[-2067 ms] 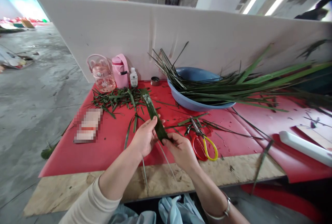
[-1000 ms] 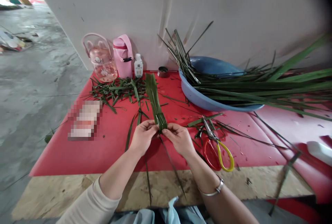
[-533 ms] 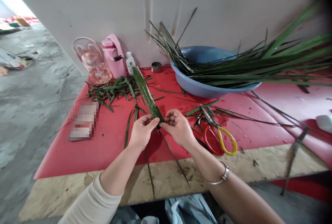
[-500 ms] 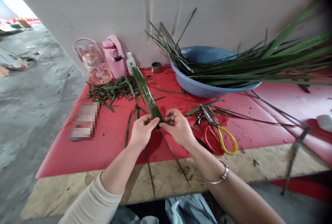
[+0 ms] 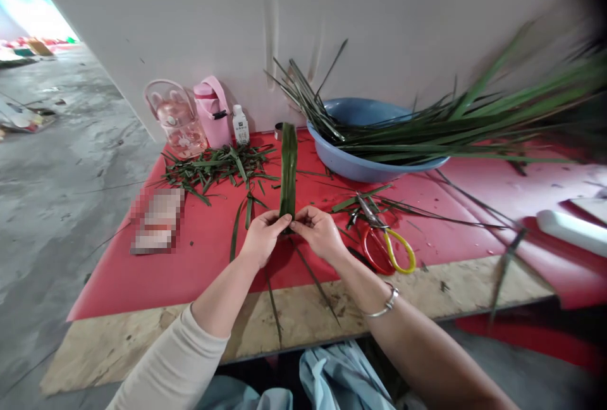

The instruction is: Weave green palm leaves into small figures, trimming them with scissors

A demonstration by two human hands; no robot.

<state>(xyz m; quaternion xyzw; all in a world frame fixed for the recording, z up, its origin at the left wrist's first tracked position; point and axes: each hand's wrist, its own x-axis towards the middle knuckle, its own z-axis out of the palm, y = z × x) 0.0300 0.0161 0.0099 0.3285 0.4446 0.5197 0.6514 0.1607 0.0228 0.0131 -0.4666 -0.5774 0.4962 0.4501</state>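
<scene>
Head view: with our hands as the middle of the dial, we pinch a broad green leaf strip (image 5: 288, 173) by its near end, and its free length points to twelve o'clock. Our left hand (image 5: 262, 236) has thumb and fingers clamped on the strip's near end from the left. Our right hand (image 5: 320, 234) pinches the same end from the right, its fingertips just beside the left thumb.

A narrow strip (image 5: 315, 282) runs out towards five o'clock and a second strip (image 5: 274, 309) towards six, both crossing the table (image 5: 398, 293); where their upper ends lie, we cannot tell.

At three o'clock we have scissors (image 5: 378, 223) with one red and one yellow handle, lying on a red cover (image 5: 208, 271). Around two o'clock sits a blue basin (image 5: 353, 166) with long leaves (image 5: 417, 138) spilling over its rim. A small tin (image 5: 277, 131) at twelve is partly hidden by our strip. Towards eleven stand a white bottle (image 5: 241, 126) and a pink flask (image 5: 213, 120), then a clear pink bottle (image 5: 184, 131); at ten, nearer us, lies a pile of leaf cuttings (image 5: 218, 168). A pixelated flat item (image 5: 159, 220) lies at nine.
</scene>
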